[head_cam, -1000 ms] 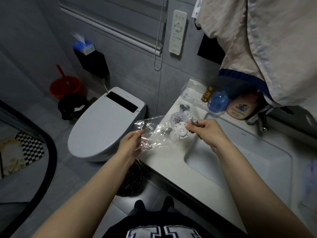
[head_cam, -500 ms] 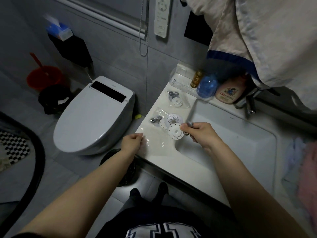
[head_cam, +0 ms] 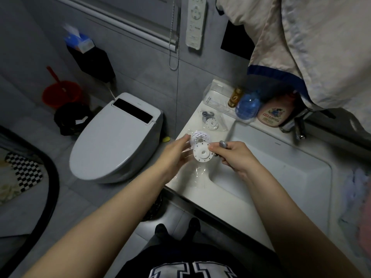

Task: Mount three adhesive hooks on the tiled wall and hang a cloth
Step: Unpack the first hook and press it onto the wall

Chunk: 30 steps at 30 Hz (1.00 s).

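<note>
My right hand [head_cam: 233,154] pinches one adhesive hook [head_cam: 202,154] by its metal prong, white disc facing up so I can get at its backing. My left hand [head_cam: 176,150], fingers spread and gripping nothing, reaches toward 1 o'clock for the second hook [head_cam: 199,138] on the sink counter [head_cam: 202,189]. The third hook [head_cam: 210,122] waits bagged at 12 o'clock.

Bottles [head_cam: 246,108] and hanging cloth [head_cam: 313,47] crowd the counter's back; the basin [head_cam: 281,177] lies open.
</note>
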Tool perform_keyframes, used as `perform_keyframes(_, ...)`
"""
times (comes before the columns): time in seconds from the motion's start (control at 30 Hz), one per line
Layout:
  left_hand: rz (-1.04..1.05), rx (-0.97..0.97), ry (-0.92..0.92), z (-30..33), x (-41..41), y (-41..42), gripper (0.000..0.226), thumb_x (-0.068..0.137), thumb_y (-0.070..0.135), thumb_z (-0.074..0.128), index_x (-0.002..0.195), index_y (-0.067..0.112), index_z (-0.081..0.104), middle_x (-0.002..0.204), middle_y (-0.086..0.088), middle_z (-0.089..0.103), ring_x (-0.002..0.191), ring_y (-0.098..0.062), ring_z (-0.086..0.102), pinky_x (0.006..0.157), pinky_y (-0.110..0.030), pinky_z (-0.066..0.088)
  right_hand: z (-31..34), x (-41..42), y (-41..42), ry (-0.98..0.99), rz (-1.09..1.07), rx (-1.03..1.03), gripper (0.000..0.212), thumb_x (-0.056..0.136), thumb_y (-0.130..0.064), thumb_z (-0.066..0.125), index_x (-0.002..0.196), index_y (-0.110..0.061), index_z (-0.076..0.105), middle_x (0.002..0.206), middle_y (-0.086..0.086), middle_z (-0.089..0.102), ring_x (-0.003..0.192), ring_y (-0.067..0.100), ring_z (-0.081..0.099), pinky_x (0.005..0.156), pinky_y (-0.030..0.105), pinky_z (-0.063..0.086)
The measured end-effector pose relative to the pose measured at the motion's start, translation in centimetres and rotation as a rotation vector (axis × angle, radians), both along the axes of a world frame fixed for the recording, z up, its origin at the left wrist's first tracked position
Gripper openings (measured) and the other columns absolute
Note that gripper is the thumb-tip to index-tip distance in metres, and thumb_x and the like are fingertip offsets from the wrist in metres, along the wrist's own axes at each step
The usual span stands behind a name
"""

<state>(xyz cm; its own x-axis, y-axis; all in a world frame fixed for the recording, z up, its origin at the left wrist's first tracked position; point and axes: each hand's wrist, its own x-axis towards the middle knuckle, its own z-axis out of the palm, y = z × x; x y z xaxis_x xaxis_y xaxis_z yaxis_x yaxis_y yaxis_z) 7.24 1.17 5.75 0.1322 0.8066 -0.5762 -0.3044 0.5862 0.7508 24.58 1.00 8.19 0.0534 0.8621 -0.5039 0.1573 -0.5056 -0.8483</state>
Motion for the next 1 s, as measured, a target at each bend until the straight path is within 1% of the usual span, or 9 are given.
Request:
perform_keyframes(0.07, 0.039, -0.065, -0.217, 1.0, 0.4, 0.1, 0.023, 0.102, 0.029, 0.051, 0.099, 0.014, 0.068, 0.089, -0.001, 0.075, 0.081, -0.015, 0.071, 0.09, -0.033, 0.055, 0.3, -0.4, 0.4, 0.006, 0.028, 0.014, 0.012, 0.086, -0.014, 0.074, 0.096, -0.01, 0.075, 0.057, -0.014, 0.063, 0.043, -0.002, 0.048, 0.051, 0.01, 0.038)
perform_keyframes(0.1, 0.058, -0.065, -0.262, 1.4, 0.6, 0.2, 0.021, 0.101, 0.025, 0.052, 0.099, 0.011, 0.067, 0.093, -0.005, 0.074, 0.082, -0.017, 0.07, 0.088, -0.032, 0.056, 0.4, -0.5, 0.6, 0.013, 0.032, 0.021, 0.012, 0.086, -0.015, 0.074, 0.096, -0.01, 0.076, 0.058, -0.014, 0.064, 0.045, -0.003, 0.049, 0.054, 0.011, 0.039)
perform_keyframes(0.2, 0.129, -0.048, -0.285, 2.0, 0.7, 0.3, 0.015, 0.1, 0.013, 0.053, 0.104, 0.003, 0.064, 0.113, -0.02, 0.066, 0.09, -0.023, 0.066, 0.079, -0.031, 0.059, 0.8, -1.0, 0.9, 0.04, 0.024, 0.062, 0.009, 0.086, -0.014, 0.074, 0.093, -0.009, 0.075, 0.061, -0.013, 0.065, 0.048, -0.003, 0.048, 0.054, 0.012, 0.039)
perform_keyframes(0.3, 0.186, -0.031, -0.336, 2.4, 1.0, 0.6, 0.02, 0.102, 0.01, 0.048, 0.109, -0.001, 0.063, 0.118, -0.025, 0.064, 0.093, -0.028, 0.065, 0.078, -0.034, 0.059, 1.1, -1.5, 1.2, 0.076, 0.009, 0.105, 0.013, 0.084, -0.013, 0.075, 0.093, -0.003, 0.075, 0.066, -0.001, 0.059, 0.051, 0.003, 0.045, 0.052, 0.014, 0.039)
perform_keyframes(0.37, 0.214, -0.019, -0.392, 2.9, 1.0, 0.7, 0.021, 0.103, 0.011, 0.045, 0.107, 0.0, 0.062, 0.116, -0.026, 0.065, 0.094, -0.029, 0.066, 0.082, -0.038, 0.058, 1.2, -1.6, 1.3, 0.086, -0.01, 0.107, 0.019, 0.083, -0.013, 0.077, 0.091, 0.004, 0.074, 0.064, 0.003, 0.054, 0.052, 0.007, 0.045, 0.051, 0.015, 0.04)
perform_keyframes(0.47, 0.249, -0.019, -0.449, 3.2, 0.9, 0.8, 0.021, 0.104, 0.013, 0.043, 0.107, 0.003, 0.062, 0.104, -0.021, 0.069, 0.086, -0.024, 0.07, 0.076, -0.037, 0.06, 1.3, -1.8, 1.5, 0.109, -0.022, 0.103, 0.011, 0.084, -0.012, 0.076, 0.08, -0.002, 0.071, 0.059, 0.002, 0.053, 0.051, 0.007, 0.045, 0.049, 0.014, 0.04)
perform_keyframes(0.67, 0.328, -0.016, -0.388, 3.3, 0.5, 1.2, 0.024, 0.105, 0.008, 0.039, 0.11, -0.001, 0.062, 0.111, -0.026, 0.068, 0.092, -0.025, 0.071, 0.076, -0.036, 0.061, 1.6, -1.2, 1.4, 0.133, 0.014, 0.121, 0.026, 0.085, -0.006, 0.072, 0.102, 0.014, 0.066, 0.069, 0.003, 0.06, 0.056, 0.006, 0.049, 0.048, 0.014, 0.04)
perform_keyframes(0.83, 0.304, -0.038, -0.374, 3.5, 0.2, 1.4, 0.019, 0.102, 0.01, 0.047, 0.109, 0.003, 0.064, 0.098, -0.015, 0.073, 0.087, -0.025, 0.071, 0.084, -0.035, 0.058, 3.0, -0.7, 1.9, 0.255, -0.043, 0.118, 0.005, 0.089, -0.009, 0.069, 0.085, -0.005, 0.067, 0.065, 0.0, 0.055, 0.057, 0.006, 0.048, 0.05, 0.013, 0.042)
perform_keyframes(1.0, 0.244, -0.056, -0.448, 4.2, 0.3, 1.1, 0.021, 0.101, 0.021, 0.047, 0.107, 0.011, 0.065, 0.104, -0.012, 0.071, 0.093, -0.026, 0.067, 0.089, -0.036, 0.055, 4.3, -1.6, 2.6, 0.283, -0.057, 0.188, 0.023, 0.09, -0.01, 0.068, 0.068, -0.017, 0.063, 0.062, 0.0, 0.05, 0.055, 0.005, 0.046, 0.05, 0.013, 0.041)
